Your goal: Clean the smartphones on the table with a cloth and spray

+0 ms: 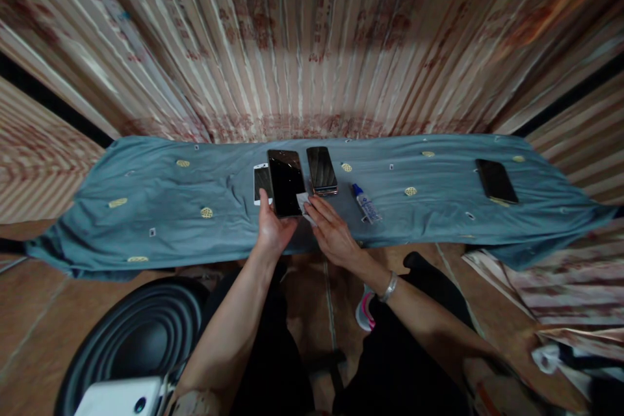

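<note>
My left hand [272, 231] grips the lower edge of a large black phone [285, 181], holding it tilted up over the blue cloth [160, 208]. My right hand [333, 231] presses a small white wipe [303, 203] against the phone's lower right corner. A white phone [260, 181] lies just left of the held one, partly hidden behind it. A dark phone with a coppery edge [321, 170] lies to its right.
A small bottle with a blue cap [365, 203] lies right of my right hand. Another black phone [496, 181] rests far right on the cloth. A striped curtain hangs behind. A round black object [141, 331] and a white device [119, 398] sit lower left.
</note>
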`<state>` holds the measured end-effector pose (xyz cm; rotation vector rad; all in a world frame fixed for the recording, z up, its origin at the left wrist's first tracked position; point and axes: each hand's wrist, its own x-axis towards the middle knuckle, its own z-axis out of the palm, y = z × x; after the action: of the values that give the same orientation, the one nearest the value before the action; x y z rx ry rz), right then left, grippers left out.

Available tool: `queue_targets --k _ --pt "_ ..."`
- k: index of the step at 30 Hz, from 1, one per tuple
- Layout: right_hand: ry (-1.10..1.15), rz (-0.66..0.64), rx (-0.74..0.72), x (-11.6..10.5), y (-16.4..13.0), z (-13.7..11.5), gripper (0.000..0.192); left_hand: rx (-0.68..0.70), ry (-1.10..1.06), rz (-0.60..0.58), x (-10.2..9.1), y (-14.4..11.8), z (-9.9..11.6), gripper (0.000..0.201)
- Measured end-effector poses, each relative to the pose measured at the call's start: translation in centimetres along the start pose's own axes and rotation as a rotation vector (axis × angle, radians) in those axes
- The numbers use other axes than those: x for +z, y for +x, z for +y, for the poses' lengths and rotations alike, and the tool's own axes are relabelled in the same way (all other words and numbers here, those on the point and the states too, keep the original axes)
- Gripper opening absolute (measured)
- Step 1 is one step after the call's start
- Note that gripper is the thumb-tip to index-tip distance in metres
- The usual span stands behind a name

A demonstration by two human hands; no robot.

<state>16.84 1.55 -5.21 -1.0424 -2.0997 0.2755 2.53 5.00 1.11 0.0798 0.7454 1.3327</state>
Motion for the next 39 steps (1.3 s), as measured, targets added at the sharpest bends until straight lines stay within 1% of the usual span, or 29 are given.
queue_targets --k 5,9,15,21,26,32,39 --pt "-0.031 0.045 0.029 -0.4 0.5 0.5 0.055 -0.059 0.048 -0.018 0.2 -0.5 -0.8 0.062" --pt "-0.045 0.068 0.041 -0.8 0.9 1.1 0.052 -0.149 0.093 -0.043 0.0 -0.7 -1.3 0.060" --pt "-0.095 0.114 0.124 -1.8 1.8 2.4 0.049 -0.223 0.144 -0.047 -0.2 -1.1 -2.8 0.051" --pt "-0.129 0.140 0.198 -2.8 2.5 3.7 0.049 -0.303 0.153 -0.112 0.0 -1.6 -4.0 0.050" --pt "-0.186 0.153 0.187 -2.9 3.0 3.9 0.050 -0.335 0.175 -0.115 0.0 -1.8 -4.7 0.048" --pt "-0.172 0.080 0.157 -3.1 3.3 3.2 0.053 -0.339 0.197 -0.119 -0.3 -1.7 -5.0 0.048" --pt "-0.138 0.045 0.085 -3.1 3.2 2.6 0.052 -0.335 0.197 -0.122 -0.5 -1.6 -4.9 0.051"
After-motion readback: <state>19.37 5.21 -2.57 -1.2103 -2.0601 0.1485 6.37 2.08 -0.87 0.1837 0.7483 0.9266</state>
